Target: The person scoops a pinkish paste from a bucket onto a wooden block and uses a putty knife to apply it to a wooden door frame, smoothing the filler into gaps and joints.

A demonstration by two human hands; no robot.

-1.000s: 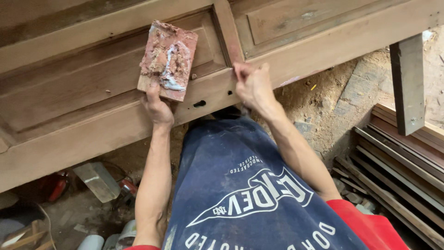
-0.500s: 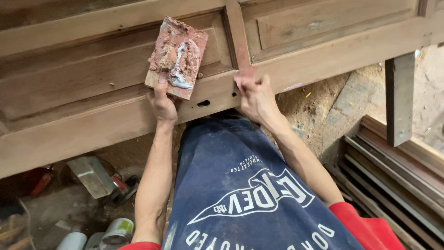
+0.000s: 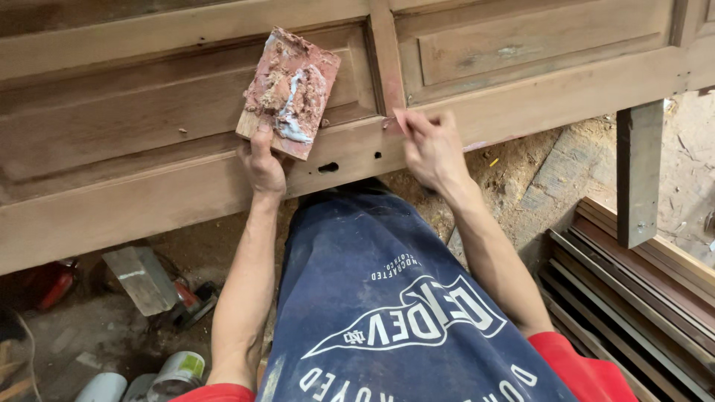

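My left hand (image 3: 262,165) grips the lower edge of a small wooden board (image 3: 289,94) smeared with reddish-brown filler paste and a white streak, held up over a panelled wooden door (image 3: 149,112) lying flat. My right hand (image 3: 434,149) pinches a small reddish scraper (image 3: 400,119) and presses its tip on the door's rail, just right of the vertical stile (image 3: 387,59). A dark keyhole (image 3: 328,167) and a small round hole sit in the rail between my hands.
A wooden post (image 3: 639,175) stands under the door at right. Stacked wooden strips (image 3: 640,275) lie at lower right. Below left are a wood block (image 3: 138,279), a red tool (image 3: 52,286), cans (image 3: 179,372) and dusty ground.
My right hand has slid rightward along the rail, from the joint below the stile to just past it. The board in my left hand stays about where it was.
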